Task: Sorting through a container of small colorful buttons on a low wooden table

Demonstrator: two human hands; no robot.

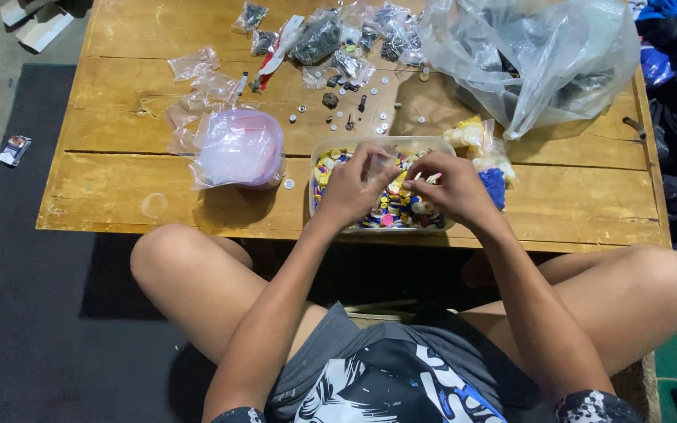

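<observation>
Both hands met above the clear tub (331, 149) of coloured buttons on the desk (119, 188); the left hand (350, 188) and right hand (452, 188) pinched a small clear bag (381, 163) between narrow fingers.

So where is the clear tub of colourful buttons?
The clear plastic tub of colourful buttons sits near the wooden table's front edge, under both hands, right of the pink-filled bag.
</observation>
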